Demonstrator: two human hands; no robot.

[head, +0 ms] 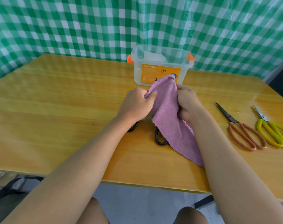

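While the pink cloth drapes between both hands over the black scissors, the left hand pinches its left edge and the right hand clutches its right side, above the table.

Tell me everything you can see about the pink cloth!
The pink cloth looks soft and fluffy, like a small towel, with rough edges. It is bunched at the top and hangs down to a corner lying on the wooden table. The left hand pinches its left edge and the right hand grips its right side. It covers black scissors: a blade tip pokes out on top, the handle loops below.
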